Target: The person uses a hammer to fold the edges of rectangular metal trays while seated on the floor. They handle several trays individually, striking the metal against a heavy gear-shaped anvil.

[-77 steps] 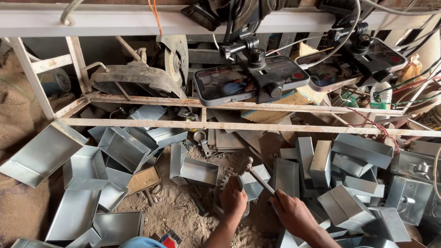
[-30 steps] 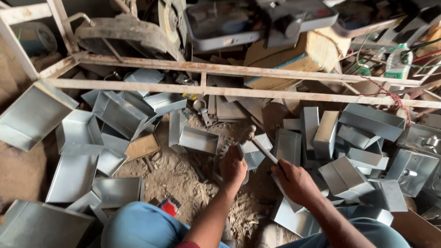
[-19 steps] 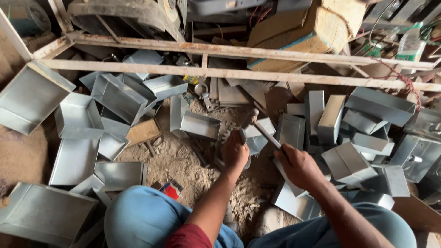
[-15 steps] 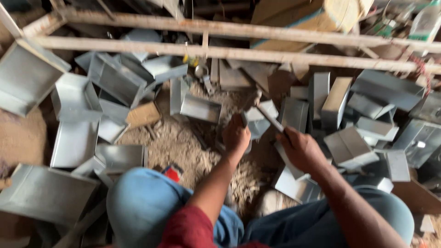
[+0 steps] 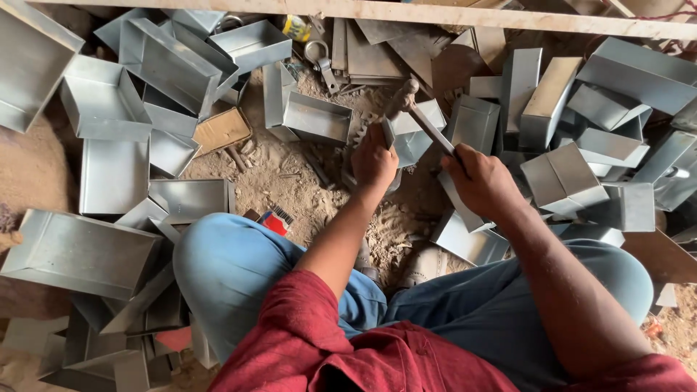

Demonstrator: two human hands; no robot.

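Observation:
My left hand [image 5: 374,156] is closed on the edge of a small grey sheet-metal box [image 5: 417,134] that rests on the sandy ground in front of my knees. My right hand [image 5: 481,180] grips the handle of a hammer [image 5: 430,125]. The handle slants up and to the left, and its head [image 5: 404,93] sits just above the box, beyond my left hand. My two hands are about a hand's width apart. The part of the box under my left hand is hidden.
Several grey sheet-metal boxes [image 5: 102,101] lie piled on the left, and more boxes [image 5: 563,178] on the right. A wooden beam [image 5: 450,13] crosses the top. A small red packet [image 5: 274,220] lies by my left knee [image 5: 218,254]. Flat metal sheets [image 5: 370,51] are stacked at the back.
The view has tipped down and come closer, so my knees and red shirt now show. Both hands keep their hold at the same spot among the boxes.

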